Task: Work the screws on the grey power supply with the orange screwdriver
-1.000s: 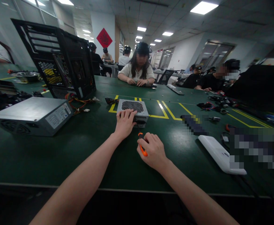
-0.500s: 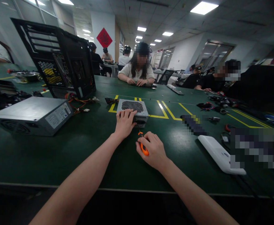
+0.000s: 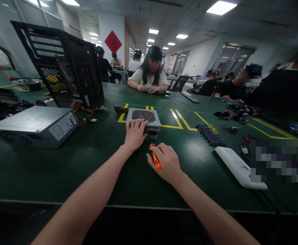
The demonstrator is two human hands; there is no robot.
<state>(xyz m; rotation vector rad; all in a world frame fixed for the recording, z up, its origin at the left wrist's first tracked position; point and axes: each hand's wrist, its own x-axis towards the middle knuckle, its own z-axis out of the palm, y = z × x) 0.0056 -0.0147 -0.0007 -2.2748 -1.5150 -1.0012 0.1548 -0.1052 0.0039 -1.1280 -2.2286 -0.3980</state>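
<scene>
A small grey power supply unit (image 3: 155, 123) with a perforated top sits on the green table in front of me. My left hand (image 3: 135, 133) is closed over its near left part, fingers on the top and thumb against the near side. My right hand (image 3: 167, 160) holds a screwdriver (image 3: 157, 161) with an orange and black handle. Its thin shaft points at the near face of the power supply; the tip is too small to make out. My right thumb stands slightly off the handle.
On the left lie a larger power supply (image 3: 34, 122), loose cables (image 3: 85, 110) and a tilted black computer case (image 3: 69, 64). A white device (image 3: 240, 168) and pixelated items are on the right. Across the table sits a person (image 3: 149, 76). Yellow tape (image 3: 176, 119) marks the tabletop.
The screwdriver handle has turned slightly in my right hand, and my right thumb has moved a little away from it. My left hand and the power supply stay in place.
</scene>
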